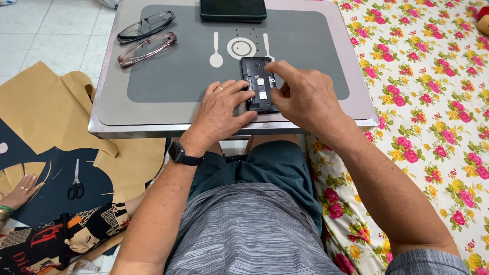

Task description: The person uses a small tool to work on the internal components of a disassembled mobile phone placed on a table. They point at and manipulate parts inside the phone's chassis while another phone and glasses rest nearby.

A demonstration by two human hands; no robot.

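A black phone (257, 84) with its back cover off is lying flat near the front edge of the small grey surface (153, 109), just below the printed plate-and-cutlery symbol. Its open back is showing small white patches inside. The left hand (224, 104) is lying flat against the phone's left and lower side, fingers spread and pressing on it, not clenched around anything; a ring is sitting on one finger and a dark watch (182, 154) is circling the wrist. The right hand (303, 94) is arching over the phone's right side, its forefinger touching the upper edge and its thumb resting at the open back; its grip is resting on the phone rather than lifting it.

Further back on the surface two pairs of glasses, one black (145, 25) and one pinkish (146, 48), are lying side by side at the left, and a dark flat device (233, 9) is sitting at the far edge. To the right a flowered cloth (428, 102) is spreading out. On the floor at the left, scissors (76, 187) are lying on dark fabric beside brown paper, near another person's hand (18, 192).
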